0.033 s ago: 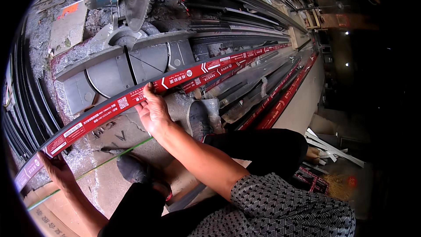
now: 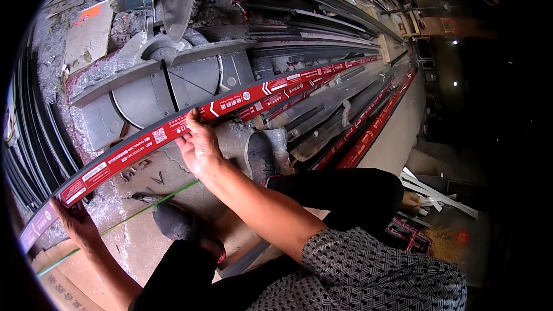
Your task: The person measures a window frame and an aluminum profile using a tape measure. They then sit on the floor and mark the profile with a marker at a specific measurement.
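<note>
A long dark metal profile covered in red printed film (image 2: pixel 230 103) crosses in front of me, from the lower left to the far right. My left hand (image 2: pixel 76 223) grips it near its left end, thumb on the red face. Further along, my right hand (image 2: pixel 199 144) holds it from the near side, thumb on top and fingers bent underneath. Just behind the profile lies the grey bed of a mitre saw (image 2: pixel 196 79), with a slot across its round table. Above that bed hangs the toothed saw blade (image 2: pixel 180 6), clear of the profile.
Dark profile strips (image 2: pixel 43 121) lie at the left, and more long bars (image 2: pixel 322 34) stretch away at the back right. Red-wrapped profiles (image 2: pixel 368 132) rest at the right. My shoes (image 2: pixel 175 222) stand on the floor near a green line. White offcuts (image 2: pixel 438 193) are scattered far right.
</note>
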`<state>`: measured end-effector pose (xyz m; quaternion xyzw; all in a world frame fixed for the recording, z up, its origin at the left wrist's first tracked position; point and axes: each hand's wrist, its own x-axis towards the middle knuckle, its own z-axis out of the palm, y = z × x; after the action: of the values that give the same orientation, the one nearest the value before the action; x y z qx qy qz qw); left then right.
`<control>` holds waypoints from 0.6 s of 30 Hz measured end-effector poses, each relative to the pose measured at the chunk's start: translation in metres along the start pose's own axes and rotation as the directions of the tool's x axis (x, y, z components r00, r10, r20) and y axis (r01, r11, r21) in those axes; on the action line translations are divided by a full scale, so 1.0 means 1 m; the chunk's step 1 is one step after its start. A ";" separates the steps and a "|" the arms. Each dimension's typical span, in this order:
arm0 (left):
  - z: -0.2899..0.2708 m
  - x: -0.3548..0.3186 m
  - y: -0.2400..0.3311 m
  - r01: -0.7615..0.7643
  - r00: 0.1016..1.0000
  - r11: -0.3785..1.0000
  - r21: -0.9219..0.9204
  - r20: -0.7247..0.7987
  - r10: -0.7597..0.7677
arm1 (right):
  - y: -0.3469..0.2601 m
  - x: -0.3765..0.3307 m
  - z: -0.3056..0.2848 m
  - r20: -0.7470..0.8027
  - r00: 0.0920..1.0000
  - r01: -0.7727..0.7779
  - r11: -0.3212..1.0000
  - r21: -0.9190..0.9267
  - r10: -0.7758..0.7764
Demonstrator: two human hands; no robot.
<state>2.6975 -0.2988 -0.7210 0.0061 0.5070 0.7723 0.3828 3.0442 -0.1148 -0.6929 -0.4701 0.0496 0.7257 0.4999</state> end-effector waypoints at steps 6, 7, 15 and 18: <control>0.053 -0.037 -0.032 0.191 0.977 0.974 0.124 0.069 -0.201 | 0.025 -0.009 0.016 0.029 0.999 -0.022 1.000 -0.001 0.022; 0.073 -0.049 -0.037 0.204 0.976 0.970 0.129 0.052 -0.212 | 0.032 -0.012 0.021 0.027 0.999 -0.042 0.999 -0.003 0.042; 0.098 -0.044 -0.030 0.163 0.986 0.979 0.125 0.007 -0.165 | 0.078 -0.025 0.040 0.144 0.976 -0.149 0.982 -0.114 0.164; 0.068 -0.027 -0.016 0.132 0.981 0.983 0.127 0.127 -0.148 | 0.076 -0.024 0.039 0.161 0.960 -0.204 0.966 -0.157 0.229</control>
<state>2.7531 -0.2589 -0.6903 0.0453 0.5237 0.7098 0.4689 2.9623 -0.1481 -0.6840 -0.4289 0.0057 0.8168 0.3858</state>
